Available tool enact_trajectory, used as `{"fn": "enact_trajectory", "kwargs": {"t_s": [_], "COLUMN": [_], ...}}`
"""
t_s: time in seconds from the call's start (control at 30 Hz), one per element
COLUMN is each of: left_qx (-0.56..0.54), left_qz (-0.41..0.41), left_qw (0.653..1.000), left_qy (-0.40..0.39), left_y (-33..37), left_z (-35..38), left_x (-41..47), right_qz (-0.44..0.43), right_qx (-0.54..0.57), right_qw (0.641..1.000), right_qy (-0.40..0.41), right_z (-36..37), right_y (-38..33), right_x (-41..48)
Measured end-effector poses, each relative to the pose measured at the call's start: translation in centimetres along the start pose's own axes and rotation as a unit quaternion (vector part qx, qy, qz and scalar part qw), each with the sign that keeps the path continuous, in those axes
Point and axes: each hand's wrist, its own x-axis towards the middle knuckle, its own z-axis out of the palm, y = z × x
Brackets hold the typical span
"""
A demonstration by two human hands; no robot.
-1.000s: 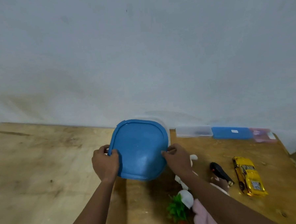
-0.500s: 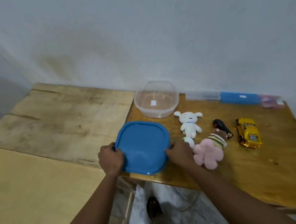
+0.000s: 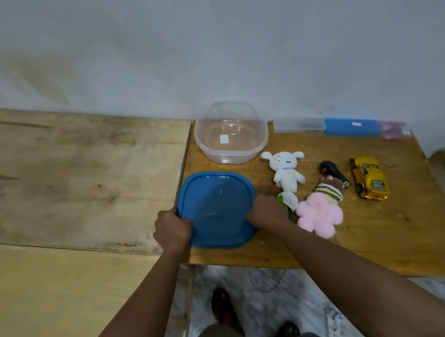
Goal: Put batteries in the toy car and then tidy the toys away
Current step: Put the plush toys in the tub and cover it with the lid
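A blue lid (image 3: 215, 207) lies flat near the table's front left corner. My left hand (image 3: 171, 229) grips its left edge and my right hand (image 3: 267, 211) grips its right edge. Behind it stands an open clear plastic tub (image 3: 231, 131) with nothing in it. To the right lie a white plush dog (image 3: 286, 170), a pink flower plush (image 3: 319, 214), a small white and green toy (image 3: 287, 199) partly hidden by my right hand, a black remote (image 3: 332, 173) and the yellow toy car (image 3: 370, 178).
Along the wall at the back of the wooden table (image 3: 374, 237) sit a clear case (image 3: 299, 124), a blue case (image 3: 350, 126) and a pink case (image 3: 393, 131). A lighter wooden surface (image 3: 75, 176) adjoins on the left. My feet show on the marble floor below.
The lid was held up in front of the tub; both hands have brought it down flat onto the table in front of the tub. The view has tilted downward.
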Motion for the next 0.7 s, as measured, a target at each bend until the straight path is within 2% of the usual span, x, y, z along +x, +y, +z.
{"fn": "enact_trajectory", "kwargs": {"t_s": [0.17, 0.37, 0.57, 0.7], "left_qx": [0.032, -0.058, -0.049, -0.043], "left_qz": [0.014, 0.145, 0.238, 0.252], "left_qw": [0.999, 0.988, 0.965, 0.948], "left_qy": [0.010, 0.014, -0.099, -0.191], "left_y": [1.6, 6.6, 14.1, 18.4], "left_z": [-0.3, 1.4, 4.0, 6.1], "left_x": [-0.4, -1.2, -2.9, -4.0], "right_qz": [0.005, 0.015, 0.045, 0.081], "right_qx": [0.061, 0.126, 0.190, 0.205], "right_qw": [0.998, 0.985, 0.962, 0.952], "right_qy": [0.022, 0.115, 0.189, 0.214], "right_z": [-0.6, -3.6, -6.7, -8.4], "right_y": [0.0, 2.2, 7.3, 11.4], "right_x": [-0.3, -0.9, -1.8, -2.4]}}
